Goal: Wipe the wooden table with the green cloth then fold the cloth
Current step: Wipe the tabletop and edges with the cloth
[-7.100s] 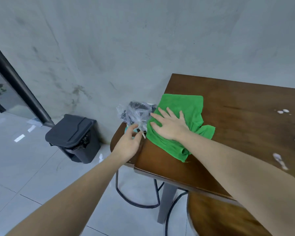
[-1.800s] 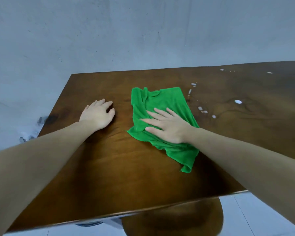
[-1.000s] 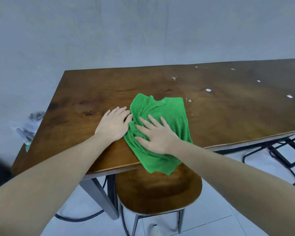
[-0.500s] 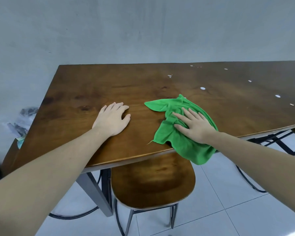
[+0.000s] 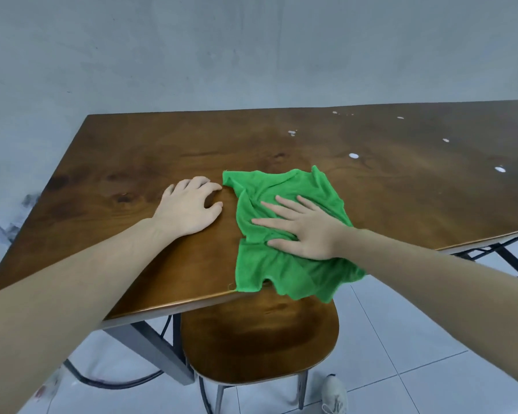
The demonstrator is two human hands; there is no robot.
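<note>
1. Right hand [image 5: 307, 231]: fingers [image 5: 284, 204] straight and spread, pressed flat on rumpled bright green cloth [image 5: 269, 264]; no pinch.
2. Left hand [image 5: 189, 209]: fingers loosely bent, apart, resting on bare dark brown wooden tabletop [image 5: 138, 162], holding nothing; fingertips just beside cloth's far left corner.
3. Cloth near front edge, lower hem hanging over it above round wooden stool seat [image 5: 257, 336].
4. Just changed: cloth swept back leftward, now spread wider, close beside left hand. Reads as another wiping stroke.
5. Versus half a second ago: then bunched further right, well apart from left hand.
6. White specks [image 5: 353, 155] remain on far right; wiping judged unfinished, folding not begun.
</note>
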